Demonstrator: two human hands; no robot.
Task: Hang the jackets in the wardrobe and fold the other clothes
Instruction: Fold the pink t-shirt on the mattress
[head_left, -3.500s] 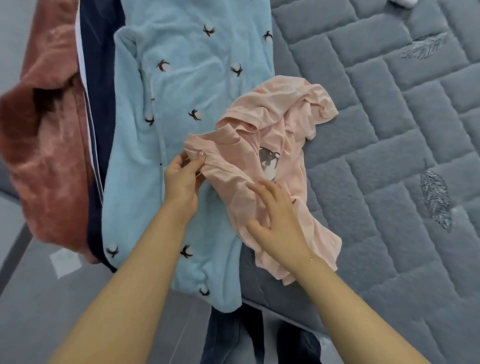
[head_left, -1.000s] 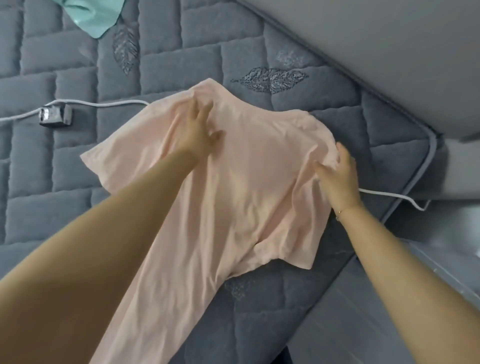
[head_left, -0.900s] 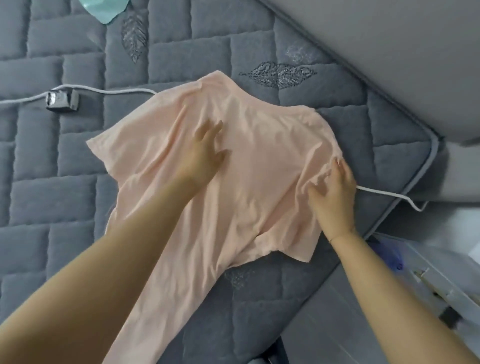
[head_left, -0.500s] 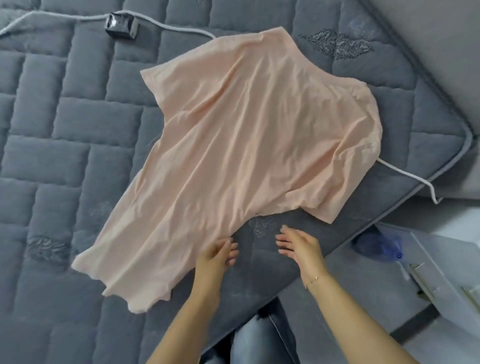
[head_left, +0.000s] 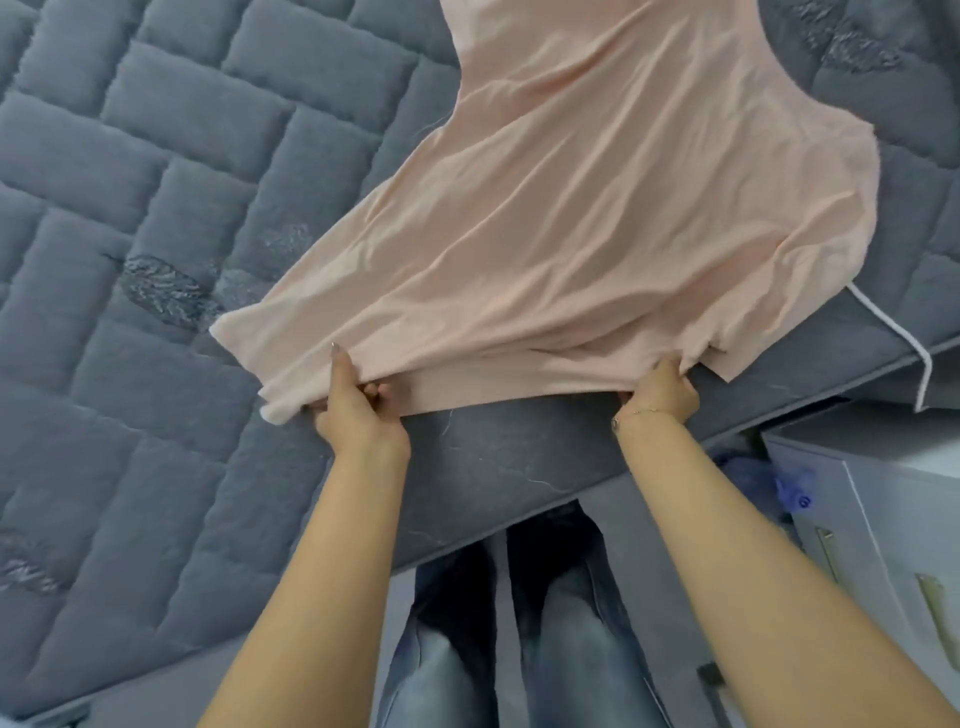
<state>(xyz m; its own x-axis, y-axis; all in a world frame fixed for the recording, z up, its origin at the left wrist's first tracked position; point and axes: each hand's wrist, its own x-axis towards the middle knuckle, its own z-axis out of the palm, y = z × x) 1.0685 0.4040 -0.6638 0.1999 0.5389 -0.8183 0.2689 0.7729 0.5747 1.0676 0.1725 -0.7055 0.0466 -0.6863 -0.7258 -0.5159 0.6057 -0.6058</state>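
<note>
A pale pink T-shirt (head_left: 613, 197) lies spread flat, back up, on the grey quilted mattress (head_left: 130, 322), its neck end running out of the top of the view. My left hand (head_left: 358, 410) pinches the bottom hem near its left corner, thumb on top. My right hand (head_left: 662, 397) grips the same hem toward the right side, by the mattress edge. The hem is lifted a little between both hands.
A white cable (head_left: 919, 358) hangs over the mattress's right edge. A white cabinet with gold handles (head_left: 883, 525) stands at lower right, a blue object (head_left: 789, 488) beside it. My jeans-clad legs (head_left: 519, 639) are against the bed's near edge.
Both hands, which were open just below the shirt half a second ago, now hold its bottom hem. The view has dropped toward the bed's edge; the shirt's neck and the cable plug left the frame.
</note>
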